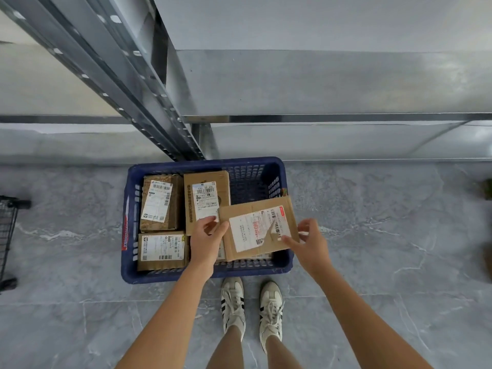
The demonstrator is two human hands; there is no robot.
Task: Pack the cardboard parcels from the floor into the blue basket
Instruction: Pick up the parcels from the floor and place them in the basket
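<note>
The blue basket [133, 262] stands on the floor in front of my feet. Three labelled cardboard parcels lie flat inside it: one at the back left [159, 202], one at the back middle [206, 198], one at the front left [161, 250]. A flat cardboard parcel [255, 227] with a white label is tilted over the basket's right half. My left hand [206, 241] grips its left edge. My right hand [310, 242] pinches its right front corner. Another parcel lies partly hidden beneath it.
Grey metal shelving [319, 83] rises right behind the basket, with an upright post [170, 121] at its back edge. A black wire cart [8, 235] stands at the far left. My white shoes [234, 304] are just in front of the basket. Grey marble floor lies all around.
</note>
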